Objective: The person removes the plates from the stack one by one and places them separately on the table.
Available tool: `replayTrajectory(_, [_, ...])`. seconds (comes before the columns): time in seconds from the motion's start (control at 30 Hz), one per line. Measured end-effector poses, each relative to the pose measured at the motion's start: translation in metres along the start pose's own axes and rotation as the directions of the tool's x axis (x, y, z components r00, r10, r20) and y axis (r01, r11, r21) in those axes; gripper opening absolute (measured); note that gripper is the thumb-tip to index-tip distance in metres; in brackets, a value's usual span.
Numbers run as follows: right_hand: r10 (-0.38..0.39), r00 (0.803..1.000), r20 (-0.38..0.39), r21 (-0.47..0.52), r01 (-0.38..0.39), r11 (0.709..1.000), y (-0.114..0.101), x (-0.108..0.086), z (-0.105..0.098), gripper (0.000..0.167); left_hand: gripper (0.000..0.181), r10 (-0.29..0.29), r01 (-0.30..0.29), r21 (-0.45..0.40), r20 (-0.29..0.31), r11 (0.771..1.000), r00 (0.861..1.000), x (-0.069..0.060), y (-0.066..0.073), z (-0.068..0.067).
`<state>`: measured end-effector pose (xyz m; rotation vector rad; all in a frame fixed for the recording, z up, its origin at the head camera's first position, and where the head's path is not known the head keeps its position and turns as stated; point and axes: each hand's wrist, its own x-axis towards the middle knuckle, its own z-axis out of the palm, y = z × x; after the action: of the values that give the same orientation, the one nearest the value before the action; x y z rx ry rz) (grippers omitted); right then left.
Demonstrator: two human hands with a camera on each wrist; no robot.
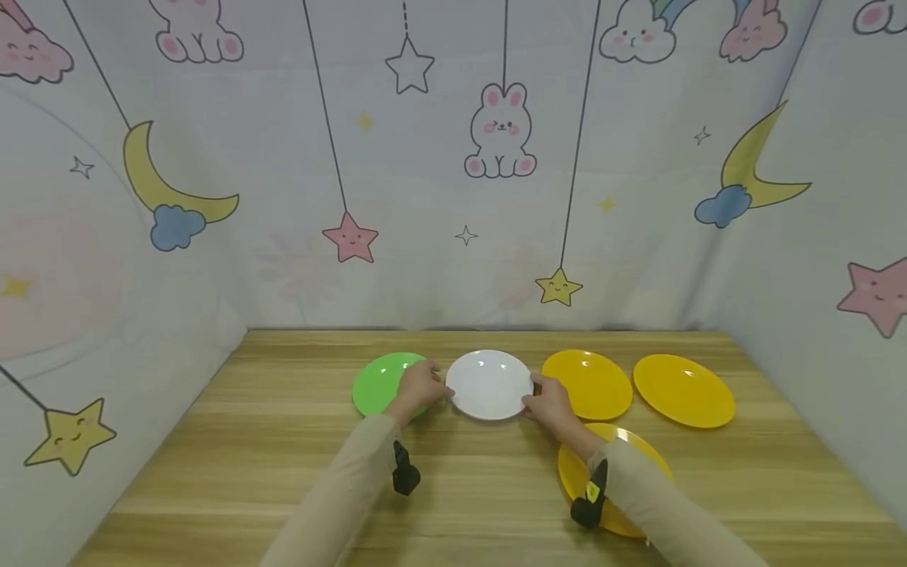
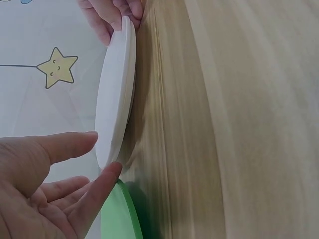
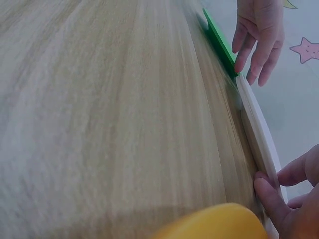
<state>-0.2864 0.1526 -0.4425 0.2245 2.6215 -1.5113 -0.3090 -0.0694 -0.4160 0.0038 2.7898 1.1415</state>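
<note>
A round white plate (image 1: 490, 384) lies between my two hands at the back of the table, and its rim (image 2: 128, 74) shows what looks like a double edge in the left wrist view. My right hand (image 1: 549, 405) pinches its right side, thumb on one face and fingers on the other, as the right wrist view shows. At the left side, my left hand (image 1: 420, 389) has thumb and fingers spread around the rim, the fingertips at or just touching it. Beneath the left hand is a green plate (image 1: 375, 384), partly hidden by it.
Two yellow plates, a nearer one (image 1: 591, 386) and a farther-right one (image 1: 683, 391), lie to the right. Another yellow plate (image 1: 574, 472) sits under my right forearm. The wooden table (image 1: 453, 504) meets a patterned cloth backdrop (image 1: 425, 299) behind and at both sides.
</note>
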Motion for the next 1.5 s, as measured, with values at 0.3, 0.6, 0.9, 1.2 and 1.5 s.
replayTrajectory(0.3, [-0.017,1.0,-0.003,-0.021,0.017,1.0,-0.001,-0.001,-0.001,0.057,0.051,0.019,-0.019,0.015,-0.016,1.0,1.0,0.003,0.0,0.003])
replayTrajectory(0.6, [-0.028,1.0,-0.01,-0.022,0.028,0.999,0.001,-0.001,0.001,0.056,0.039,0.12,-0.115,0.086,-0.054,0.99,0.991,0.004,0.001,0.007])
replayTrajectory(0.9, [-0.037,0.999,-0.016,0.012,0.037,0.999,0.002,-0.008,0.003,0.057,0.025,0.155,-0.149,0.124,-0.047,0.981,0.987,0.004,0.001,0.013])
replayTrajectory(1.2, [-0.019,1.0,-0.018,0.062,0.02,0.998,0.002,-0.013,0.003,0.057,0.037,0.16,-0.142,0.163,-0.097,0.976,0.982,0.0,0.003,0.019])
replayTrajectory(1.5, [-0.044,0.998,-0.037,0.097,0.047,0.994,0.003,-0.017,0.002,0.053,0.032,0.183,-0.165,0.132,-0.142,0.977,0.973,0.001,0.002,0.022])
